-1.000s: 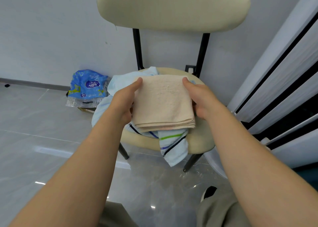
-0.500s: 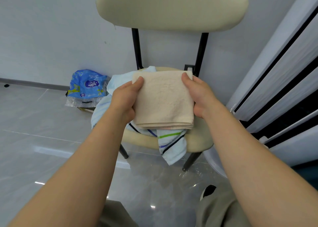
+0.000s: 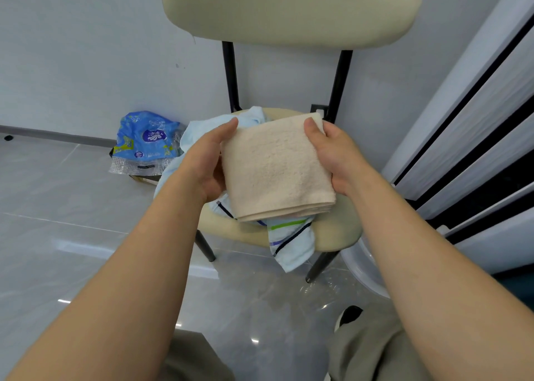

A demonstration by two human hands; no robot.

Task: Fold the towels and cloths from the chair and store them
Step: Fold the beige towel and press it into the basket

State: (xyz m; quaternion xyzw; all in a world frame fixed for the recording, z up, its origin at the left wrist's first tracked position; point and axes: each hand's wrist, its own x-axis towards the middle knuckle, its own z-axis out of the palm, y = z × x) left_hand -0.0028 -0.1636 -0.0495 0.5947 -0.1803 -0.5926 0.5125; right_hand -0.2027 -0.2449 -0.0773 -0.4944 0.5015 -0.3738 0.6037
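The folded beige towel (image 3: 274,169) is held between the two hands, clear of the chair seat (image 3: 338,233) and just above it. The left hand (image 3: 206,164) grips its left edge and the right hand (image 3: 336,155) its right edge. Each thumb is pressed on top near a far corner, and the fingers are curled underneath, out of sight. The towel is close to square, a little longer from near to far, and sits slightly skewed, with its near right corner lowest. The stacked layers of the fold show along the near edge, facing the person. Neither hand is nearer than the other, so either could take the towel alone by sliding to the middle of its edge.

Directly beneath, a light blue striped cloth (image 3: 291,242) lies rumpled on the seat. One end hangs over the near rim, and more pale blue fabric bunches at the far left behind the left hand. It looks unfolded, so I judge the task to be partly done.

The backrest (image 3: 289,8) rises on the far side and blocks a straight push forward. White slatted panels (image 3: 476,120) stand to the right, and a blue plastic package (image 3: 147,140) lies on the floor (image 3: 72,207) to the left, against the wall. No shelf or drawer for storing is visible. The towel probably has to be carried out sideways or towards the person, kept level so the layers do not slip apart.
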